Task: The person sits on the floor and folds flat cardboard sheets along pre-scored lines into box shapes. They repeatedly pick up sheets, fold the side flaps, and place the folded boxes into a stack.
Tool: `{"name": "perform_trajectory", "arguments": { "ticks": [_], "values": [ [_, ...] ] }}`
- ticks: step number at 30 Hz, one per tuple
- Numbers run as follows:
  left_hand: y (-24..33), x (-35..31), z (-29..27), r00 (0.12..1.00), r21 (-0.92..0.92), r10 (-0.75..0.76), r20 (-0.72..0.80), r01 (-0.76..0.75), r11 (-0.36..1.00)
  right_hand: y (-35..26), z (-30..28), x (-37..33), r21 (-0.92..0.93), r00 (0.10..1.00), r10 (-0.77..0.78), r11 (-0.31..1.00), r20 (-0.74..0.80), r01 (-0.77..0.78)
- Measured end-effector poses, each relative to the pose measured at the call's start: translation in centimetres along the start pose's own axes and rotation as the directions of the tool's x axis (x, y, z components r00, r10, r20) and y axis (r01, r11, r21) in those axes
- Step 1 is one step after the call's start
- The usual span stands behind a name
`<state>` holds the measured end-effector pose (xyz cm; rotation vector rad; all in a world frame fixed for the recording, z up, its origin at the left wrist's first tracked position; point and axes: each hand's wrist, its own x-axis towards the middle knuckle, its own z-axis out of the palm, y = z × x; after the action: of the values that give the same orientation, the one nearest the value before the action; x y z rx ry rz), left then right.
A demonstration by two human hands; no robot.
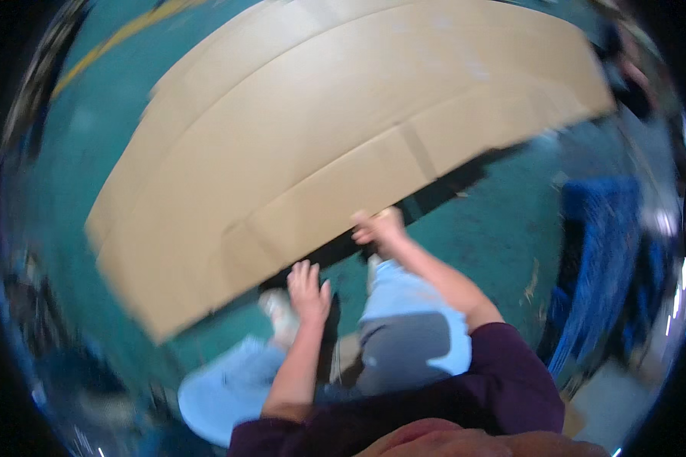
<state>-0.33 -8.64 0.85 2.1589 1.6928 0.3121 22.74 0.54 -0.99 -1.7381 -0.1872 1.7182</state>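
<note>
A large flat sheet of brown cardboard (320,129) with fold creases fills the upper middle of the view, tilted above the teal floor. My right hand (379,227) grips its near edge at the centre, fingers curled over the rim. My left hand (309,288) hovers just below the same edge, fingers spread, holding nothing and a short gap away from the cardboard. Both forearms rise from purple sleeves at the bottom. The picture is motion-blurred.
My legs in light blue trousers (404,312) and a pale shoe (280,308) stand on the teal floor (495,236). A blue crate-like object (606,259) sits at the right. A yellow floor line (122,34) runs at the upper left. Dark clutter lines the left rim.
</note>
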Motion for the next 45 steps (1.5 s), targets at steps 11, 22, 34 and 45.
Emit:
{"name": "perform_trajectory", "arguments": {
  "ticks": [11, 22, 34, 45],
  "values": [
    [-17.4, 0.6, -6.9, -0.342, -0.975, -0.929, 0.141, 0.117, -0.191, 0.9, -1.4, 1.2, -0.092, 0.998, -0.037, 0.995, -0.043, 0.033],
    [-29.3, -4.7, -6.0, -0.147, -0.960, -0.966, 0.213, -0.217, -0.179, 1.3, -2.0, 2.0, -0.006, 1.000, -0.009, 1.000, 0.000, 0.009],
    [-22.9, -7.7, -11.4, 0.226, -0.697, -0.829, -0.511, 0.456, 0.554, 1.4, -0.9, 1.9, -0.044, 0.999, -0.034, 0.998, -0.020, 0.034],
    [-3.0, 0.4, -22.8, 0.764, -0.070, -0.100, -0.637, 0.072, 0.995, 1.7, -2.0, 2.7, -0.013, 0.998, -0.053, 0.999, -0.016, 0.053]
  ]
}}
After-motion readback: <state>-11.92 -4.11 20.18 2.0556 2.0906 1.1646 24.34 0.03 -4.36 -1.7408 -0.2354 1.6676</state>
